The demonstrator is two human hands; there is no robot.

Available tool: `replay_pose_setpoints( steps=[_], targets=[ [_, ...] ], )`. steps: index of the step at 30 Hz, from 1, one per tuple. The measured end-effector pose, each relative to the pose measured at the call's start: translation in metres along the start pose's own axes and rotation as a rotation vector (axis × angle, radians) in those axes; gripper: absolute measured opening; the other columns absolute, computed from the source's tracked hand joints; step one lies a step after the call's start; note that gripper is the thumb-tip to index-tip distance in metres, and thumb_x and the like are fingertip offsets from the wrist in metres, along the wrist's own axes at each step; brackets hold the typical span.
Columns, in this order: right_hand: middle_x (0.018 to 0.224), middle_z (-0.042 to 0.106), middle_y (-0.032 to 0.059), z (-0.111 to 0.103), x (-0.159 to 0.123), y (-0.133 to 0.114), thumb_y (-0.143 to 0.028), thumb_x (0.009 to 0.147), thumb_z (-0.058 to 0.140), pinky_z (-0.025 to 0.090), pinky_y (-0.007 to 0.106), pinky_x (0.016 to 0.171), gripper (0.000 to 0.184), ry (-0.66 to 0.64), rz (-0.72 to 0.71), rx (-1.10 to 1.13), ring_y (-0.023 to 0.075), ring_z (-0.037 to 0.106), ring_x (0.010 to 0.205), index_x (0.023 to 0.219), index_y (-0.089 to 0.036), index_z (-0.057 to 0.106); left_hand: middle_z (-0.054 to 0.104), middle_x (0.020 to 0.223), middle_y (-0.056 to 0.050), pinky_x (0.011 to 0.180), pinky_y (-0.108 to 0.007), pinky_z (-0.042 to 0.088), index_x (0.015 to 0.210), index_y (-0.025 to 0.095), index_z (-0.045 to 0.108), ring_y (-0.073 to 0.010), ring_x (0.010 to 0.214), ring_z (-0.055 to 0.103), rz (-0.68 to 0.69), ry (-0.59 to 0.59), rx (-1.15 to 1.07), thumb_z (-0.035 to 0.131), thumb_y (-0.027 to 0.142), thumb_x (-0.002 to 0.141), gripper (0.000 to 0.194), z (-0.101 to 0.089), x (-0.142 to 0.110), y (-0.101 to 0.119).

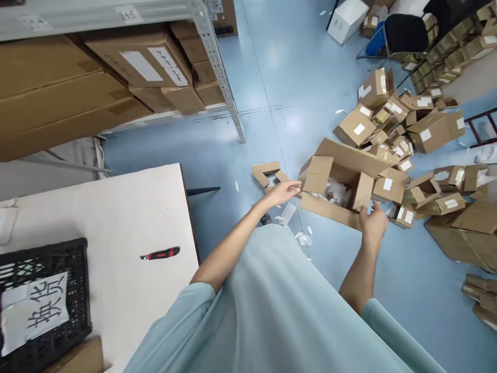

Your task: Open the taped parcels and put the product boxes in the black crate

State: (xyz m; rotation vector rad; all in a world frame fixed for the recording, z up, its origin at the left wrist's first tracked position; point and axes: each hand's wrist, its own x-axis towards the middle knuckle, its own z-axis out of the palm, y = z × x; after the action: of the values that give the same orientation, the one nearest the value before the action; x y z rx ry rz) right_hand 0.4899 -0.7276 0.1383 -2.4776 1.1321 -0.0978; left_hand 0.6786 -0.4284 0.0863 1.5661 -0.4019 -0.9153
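Observation:
An open cardboard box (pixel 341 155) with its flaps spread sits on the blue floor, white packing paper (pixel 337 189) inside it. My left hand (pixel 285 191) reaches out with fingers stretched, its fingertips touching the box's left flap (pixel 317 174). My right hand (pixel 373 224) is at the box's near right edge, fingers curled against the front flap (pixel 330 210), thumb up. Both arms extend from pale green sleeves.
A heap of small labelled cardboard boxes (pixel 392 129) covers the floor to the right. Cardboard scraps (pixel 266 173) and paper bits lie near the box. At left, a white table (pixel 108 228) holds a red-black utility knife (pixel 160 254) and a black crate (pixel 42 300). Shelving with cartons (pixel 147 62) stands behind.

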Motion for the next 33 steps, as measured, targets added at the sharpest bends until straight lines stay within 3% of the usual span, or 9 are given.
replay_pose_setpoints(
  steps=[4, 7, 10, 13, 19, 23, 27, 33],
  targets=[
    [0.13, 0.082, 0.0268, 0.009, 0.003, 0.007, -0.041, 0.096, 0.06, 0.062, 0.057, 0.112, 0.063, -0.029, 0.08, -0.066, 0.044, 0.078, 0.124, 0.15, -0.011, 0.076, 0.079, 0.155, -0.017, 0.124, -0.05, 0.059, 0.145, 0.019, 0.082, -0.0329, 0.138, 0.078, -0.036, -0.054, 0.004, 0.081, 0.039, 0.102, 0.048, 0.016, -0.01, -0.012],
    [0.128, 0.086, 0.0257, 0.034, 0.007, -0.022, -0.041, 0.097, 0.057, 0.061, 0.056, 0.114, 0.064, -0.165, 0.045, -0.122, 0.0428, 0.08, 0.123, 0.149, -0.009, 0.077, 0.08, 0.153, -0.016, 0.127, -0.049, 0.057, 0.14, 0.019, 0.083, -0.0309, 0.137, 0.079, -0.065, 0.051, -0.037, 0.076, 0.037, 0.104, 0.041, 0.007, -0.038, -0.023],
    [0.134, 0.086, 0.0251, 0.067, 0.006, -0.073, -0.042, 0.102, 0.054, 0.059, 0.055, 0.116, 0.063, -0.302, -0.153, -0.124, 0.0418, 0.081, 0.125, 0.151, -0.009, 0.076, 0.082, 0.149, -0.015, 0.127, -0.047, 0.057, 0.132, 0.018, 0.085, -0.0302, 0.136, 0.079, -0.094, 0.24, -0.081, 0.074, 0.037, 0.104, 0.035, -0.007, -0.073, -0.031],
    [0.135, 0.086, 0.0249, 0.1, -0.002, -0.131, -0.045, 0.105, 0.053, 0.059, 0.055, 0.116, 0.061, -0.428, -0.437, -0.094, 0.0409, 0.081, 0.126, 0.149, -0.011, 0.077, 0.085, 0.139, -0.013, 0.121, -0.047, 0.061, 0.127, 0.02, 0.085, -0.03, 0.127, 0.082, -0.144, 0.435, -0.151, 0.074, 0.042, 0.103, 0.035, -0.019, -0.113, -0.038],
    [0.136, 0.086, 0.0238, 0.16, -0.032, -0.24, -0.045, 0.106, 0.055, 0.058, 0.06, 0.119, 0.056, -0.681, -0.912, -0.07, 0.0398, 0.082, 0.125, 0.149, -0.015, 0.077, 0.087, 0.133, -0.011, 0.123, -0.049, 0.059, 0.12, 0.023, 0.086, -0.0311, 0.13, 0.081, -0.158, 0.877, -0.342, 0.076, 0.049, 0.1, 0.034, -0.023, -0.214, -0.052],
    [0.132, 0.087, 0.0204, 0.188, -0.073, -0.295, -0.043, 0.105, 0.06, 0.059, 0.056, 0.117, 0.051, -0.813, -1.11, -0.108, 0.0383, 0.083, 0.124, 0.147, -0.019, 0.077, 0.087, 0.13, -0.014, 0.121, -0.053, 0.061, 0.117, 0.023, 0.085, -0.0321, 0.126, 0.082, -0.148, 1.208, -0.474, 0.077, 0.051, 0.097, 0.035, -0.008, -0.287, -0.072],
    [0.137, 0.086, 0.022, 0.196, -0.136, -0.33, -0.043, 0.107, 0.058, 0.061, 0.057, 0.116, 0.052, -0.884, -1.283, -0.144, 0.0386, 0.083, 0.126, 0.148, -0.017, 0.076, 0.087, 0.129, -0.016, 0.121, -0.057, 0.061, 0.115, 0.023, 0.084, -0.0342, 0.125, 0.082, -0.118, 1.494, -0.587, 0.08, 0.056, 0.091, 0.041, 0.021, -0.354, -0.096],
    [0.138, 0.086, 0.02, 0.189, -0.251, -0.35, -0.045, 0.109, 0.062, 0.06, 0.056, 0.118, 0.05, -1.0, -1.458, -0.198, 0.0362, 0.082, 0.13, 0.149, -0.019, 0.076, 0.086, 0.134, -0.014, 0.126, -0.058, 0.057, 0.119, 0.025, 0.084, -0.036, 0.132, 0.08, -0.078, 1.699, -0.719, 0.083, 0.066, 0.089, 0.052, 0.08, -0.435, -0.123]
  ],
)
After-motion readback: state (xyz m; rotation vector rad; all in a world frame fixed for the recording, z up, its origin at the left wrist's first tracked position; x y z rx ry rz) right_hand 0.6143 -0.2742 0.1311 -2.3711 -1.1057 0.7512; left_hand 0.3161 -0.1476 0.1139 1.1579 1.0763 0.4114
